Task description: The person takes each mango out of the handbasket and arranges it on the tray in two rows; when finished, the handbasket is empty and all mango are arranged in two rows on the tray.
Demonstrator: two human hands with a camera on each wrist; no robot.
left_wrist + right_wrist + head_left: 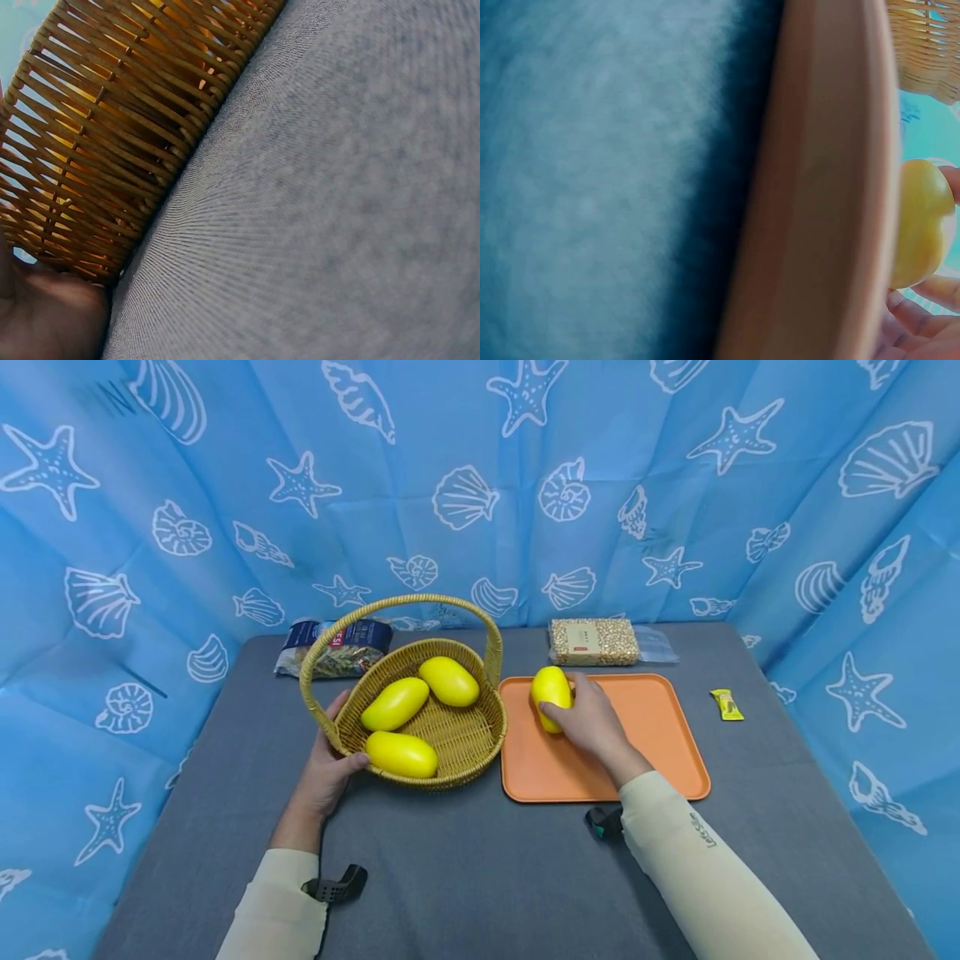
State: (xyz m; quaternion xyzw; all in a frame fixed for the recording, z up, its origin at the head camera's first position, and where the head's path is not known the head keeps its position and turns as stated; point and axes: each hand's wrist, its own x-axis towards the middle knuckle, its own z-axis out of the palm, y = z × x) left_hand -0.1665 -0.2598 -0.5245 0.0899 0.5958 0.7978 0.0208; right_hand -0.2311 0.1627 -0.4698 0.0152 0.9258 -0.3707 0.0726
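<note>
A woven basket (468, 766) with a tall arched handle stands on the grey table, and three yellow mangoes lie inside, one of them a mango (401, 755) close to the front rim. My left hand (330, 777) holds the basket's left side, thumb at the rim and fingers around the outer wall. In the left wrist view, part of that hand (56, 315) shows against the weave. Over the orange tray (645, 735), my right hand (592, 718) grips another yellow mango (550, 689) near the tray's left side. The right wrist view shows this mango (921, 225) between thumb and fingers, beyond the tray's blurred edge.
Behind the basket lies a dark blue pasta bag (337, 647). A clear pack of pale grains (596, 642) sits behind the tray. To the tray's right is a small yellow wrapped packet (726, 704). A blue shell-print curtain (465, 543) surrounds the table's back and sides.
</note>
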